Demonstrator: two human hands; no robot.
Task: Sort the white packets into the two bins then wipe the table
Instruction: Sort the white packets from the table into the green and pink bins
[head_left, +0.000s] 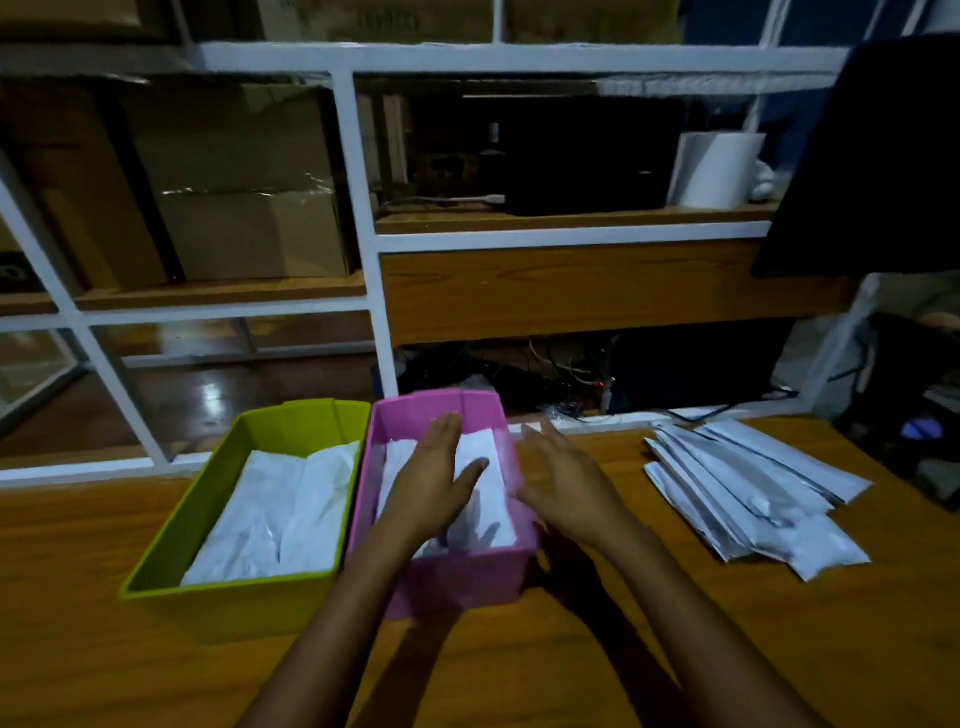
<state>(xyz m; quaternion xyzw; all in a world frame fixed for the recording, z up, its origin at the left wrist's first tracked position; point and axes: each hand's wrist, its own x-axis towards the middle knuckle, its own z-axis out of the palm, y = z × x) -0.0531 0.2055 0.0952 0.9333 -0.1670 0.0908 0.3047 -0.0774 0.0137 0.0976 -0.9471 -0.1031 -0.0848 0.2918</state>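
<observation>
The wooden table (78, 597) carries two bins side by side at its far edge, and an unsorted pile of white packets (753, 493) well apart to the right. The green bin (234, 608) on the left holds a layer of sorted packets (291, 509). The pink bin (467, 577) touches it and holds its own stack (488, 447).

The left hand (434, 480) lies flat on the pink bin's stack, fingers straight, gripping nothing. The right hand (566, 483) hovers just beside the bin's right rim, fingers spread and empty.

The step in hand appears to be settling a placed packet. Press evenly so the stack lies level below the rim. Send the right hand to the pile, and lift one packet at a time by its edge. Wiping waits until the pile is gone.
</observation>
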